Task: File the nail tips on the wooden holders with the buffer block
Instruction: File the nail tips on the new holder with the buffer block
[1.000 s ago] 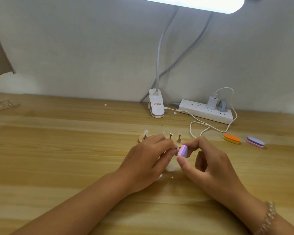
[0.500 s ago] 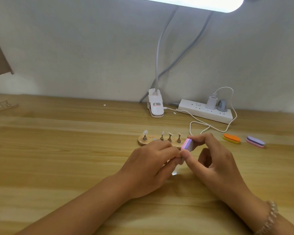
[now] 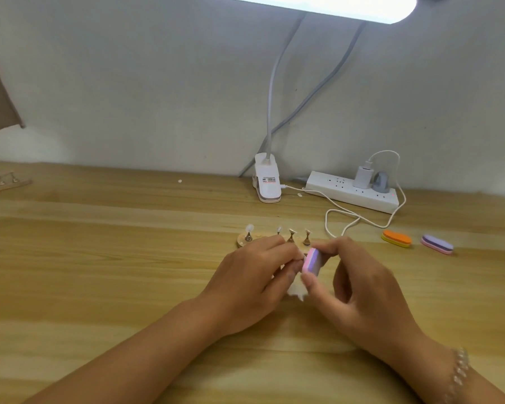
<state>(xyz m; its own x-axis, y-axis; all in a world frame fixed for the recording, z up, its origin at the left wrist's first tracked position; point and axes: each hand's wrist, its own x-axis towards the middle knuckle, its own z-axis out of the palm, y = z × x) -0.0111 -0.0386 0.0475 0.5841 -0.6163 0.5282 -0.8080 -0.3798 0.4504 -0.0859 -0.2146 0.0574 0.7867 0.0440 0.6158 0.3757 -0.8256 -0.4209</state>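
At frame centre, the right hand [image 3: 362,290] pinches the pink-and-purple buffer block [image 3: 312,262] between thumb and forefinger, its long axis near upright, top leaning right. The left hand [image 3: 254,281] curls against it, and whether it holds anything is hidden. Just above both hands, the wooden holder [image 3: 241,242] carries nail tips [image 3: 250,228] on the tabletop [image 3: 99,272].

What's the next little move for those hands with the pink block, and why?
Probably a short stroke of the buffer block across the left hand's curled fingertips: the right hand pinches the block right against them, and whatever they hold is hidden, likely a nail tip.
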